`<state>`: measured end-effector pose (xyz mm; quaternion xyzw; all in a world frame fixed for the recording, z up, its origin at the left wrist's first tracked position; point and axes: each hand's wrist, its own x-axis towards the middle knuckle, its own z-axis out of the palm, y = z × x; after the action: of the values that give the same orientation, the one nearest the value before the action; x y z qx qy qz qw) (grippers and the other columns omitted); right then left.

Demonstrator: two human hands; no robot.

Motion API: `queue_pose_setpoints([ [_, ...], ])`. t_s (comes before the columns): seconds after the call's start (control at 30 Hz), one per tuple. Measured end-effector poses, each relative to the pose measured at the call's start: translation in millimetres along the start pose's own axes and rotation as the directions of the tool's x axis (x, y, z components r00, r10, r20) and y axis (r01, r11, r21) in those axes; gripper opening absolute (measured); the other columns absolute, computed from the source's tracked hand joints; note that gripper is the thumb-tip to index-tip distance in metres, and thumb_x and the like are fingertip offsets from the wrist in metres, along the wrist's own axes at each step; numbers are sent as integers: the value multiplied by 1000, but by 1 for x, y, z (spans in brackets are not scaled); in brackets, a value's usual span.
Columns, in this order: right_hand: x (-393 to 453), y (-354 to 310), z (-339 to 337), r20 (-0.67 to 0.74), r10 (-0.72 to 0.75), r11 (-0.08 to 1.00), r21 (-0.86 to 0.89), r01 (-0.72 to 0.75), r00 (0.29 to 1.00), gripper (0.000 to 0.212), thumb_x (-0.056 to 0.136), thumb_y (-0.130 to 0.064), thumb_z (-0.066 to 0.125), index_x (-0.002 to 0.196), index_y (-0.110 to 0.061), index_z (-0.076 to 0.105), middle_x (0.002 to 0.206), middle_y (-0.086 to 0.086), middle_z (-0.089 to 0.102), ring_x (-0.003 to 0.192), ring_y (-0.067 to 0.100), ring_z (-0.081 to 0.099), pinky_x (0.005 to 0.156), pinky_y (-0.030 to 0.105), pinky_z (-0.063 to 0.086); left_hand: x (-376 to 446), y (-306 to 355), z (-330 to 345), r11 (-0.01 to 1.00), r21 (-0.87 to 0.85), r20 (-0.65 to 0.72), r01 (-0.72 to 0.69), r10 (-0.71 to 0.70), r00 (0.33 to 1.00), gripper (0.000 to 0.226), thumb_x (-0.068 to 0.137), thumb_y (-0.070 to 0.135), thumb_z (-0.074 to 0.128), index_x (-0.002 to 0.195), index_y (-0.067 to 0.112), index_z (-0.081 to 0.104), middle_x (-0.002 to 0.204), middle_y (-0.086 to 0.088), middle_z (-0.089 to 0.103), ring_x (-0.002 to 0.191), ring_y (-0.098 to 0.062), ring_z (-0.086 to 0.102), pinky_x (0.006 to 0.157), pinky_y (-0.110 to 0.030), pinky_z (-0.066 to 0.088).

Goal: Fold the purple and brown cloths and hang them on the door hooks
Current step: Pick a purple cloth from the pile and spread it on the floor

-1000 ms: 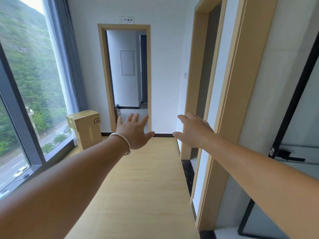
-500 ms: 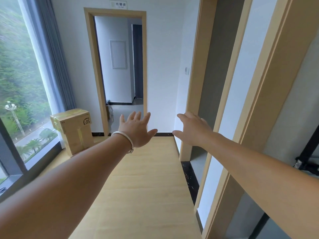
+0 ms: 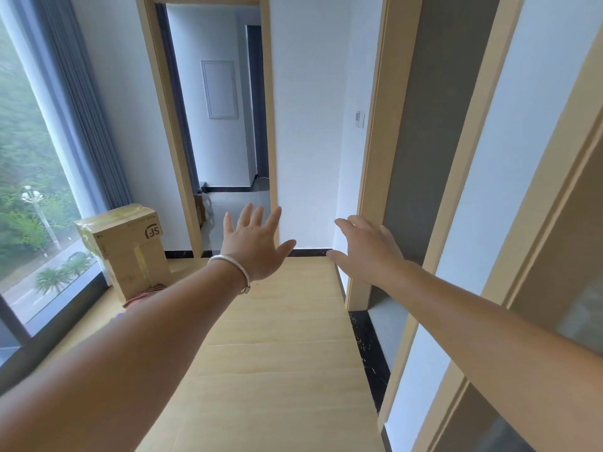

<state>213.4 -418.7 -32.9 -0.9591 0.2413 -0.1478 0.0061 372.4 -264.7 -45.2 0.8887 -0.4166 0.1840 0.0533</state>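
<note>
Left hand (image 3: 253, 246) and right hand (image 3: 367, 249) reach forward mid-frame, fingers spread, holding nothing; perhaps brown cloth (image 3: 143, 293) peeks beside the cardboard box (image 3: 125, 246) at left.

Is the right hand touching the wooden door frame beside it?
Cannot tell. In the head view the right hand overlaps the door frame, with no plain contact or gap.

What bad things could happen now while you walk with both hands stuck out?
The left hand and right hand are open and hold nothing, so no cloth is picked up yet. A reddish-brown cloth peeks from behind the left arm beside the tan cardboard box; walking on might miss it. The right hand could bump the pale wooden door frame.
</note>
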Motion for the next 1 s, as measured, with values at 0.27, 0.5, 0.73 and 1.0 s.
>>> queue_pose_setpoints([
  [0.27, 123, 77, 26, -35, -19, 1000, 9, 20, 999, 61, 95, -51, 43, 147, -23, 29, 154, 1, 29, 141, 21, 27, 114, 45, 22, 121, 20, 56, 999, 16, -8, 43, -43, 999, 74, 91, 70, 19, 152, 32, 3, 161, -4, 9, 148, -25, -4, 116, -60, -2],
  [0.5, 201, 115, 60, 6, -18, 999, 50, 18, 1000, 62, 95, -52, 44, 148, -23, 28, 155, 1, 28, 142, 20, 25, 115, 43, 21, 207, 18, 98, 998, 43, -5, 45, -45, 999, 72, 92, 68, 22, 152, 32, 6, 161, -5, 10, 148, -26, -5, 116, -61, 0],
  [0.73, 305, 152, 89, 16, 1, 998, 56, -2, 1000, 63, 95, -52, 43, 149, -24, 27, 155, 0, 26, 142, 19, 24, 115, 42, 21, 326, 12, 150, 999, 36, -24, -3, 4, 1000, 70, 93, 65, 27, 151, 29, 14, 160, -6, 14, 148, -27, -3, 115, -61, -1],
  [1.0, 471, 185, 115, 51, 56, 998, -26, -55, 997, 66, 96, -54, 39, 152, -27, 18, 159, 0, 18, 146, 18, 16, 117, 42, 16, 490, -18, 215, 997, -72, -49, 1, -4, 999, 71, 93, 67, 17, 151, 36, -10, 162, -4, 7, 149, -25, -5, 115, -58, -3],
])
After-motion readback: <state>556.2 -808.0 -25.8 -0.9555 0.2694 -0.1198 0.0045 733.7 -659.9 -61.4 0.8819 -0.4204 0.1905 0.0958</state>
